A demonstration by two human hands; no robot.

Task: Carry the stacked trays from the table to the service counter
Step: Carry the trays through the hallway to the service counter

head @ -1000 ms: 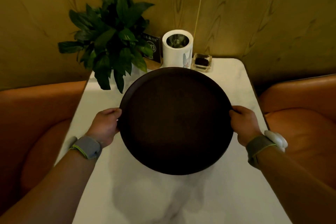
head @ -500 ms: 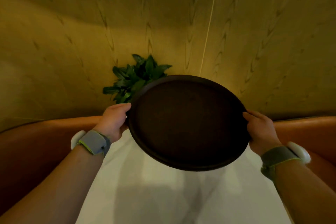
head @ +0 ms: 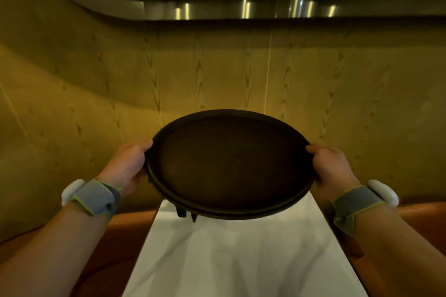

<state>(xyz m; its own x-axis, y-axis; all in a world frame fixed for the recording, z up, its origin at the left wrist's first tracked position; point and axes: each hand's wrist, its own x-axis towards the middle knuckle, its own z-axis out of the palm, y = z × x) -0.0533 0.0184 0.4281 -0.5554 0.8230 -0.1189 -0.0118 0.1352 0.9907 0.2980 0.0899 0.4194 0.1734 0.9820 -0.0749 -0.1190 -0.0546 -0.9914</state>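
The stacked trays (head: 229, 164) are round and dark brown, with two rims showing along the near edge. They are held in the air above the white table (head: 241, 253), tilted slightly toward me. My left hand (head: 128, 166) grips the left rim, thumb on top. My right hand (head: 330, 166) grips the right rim the same way. Both wrists wear grey bands with white sensors. The far end of the table is hidden behind the trays.
A wood-grain wall (head: 217, 67) fills the view ahead, with dark shelves and shiny metal (head: 265, 7) above it. Orange bench seats flank the table at left (head: 125, 229) and right (head: 420, 214). A small dark thing (head: 185, 213) pokes out beneath the trays.
The trays have risen off the table and my view has tilted upward. The plant, white canister and small dish have dropped out of sight behind the trays.
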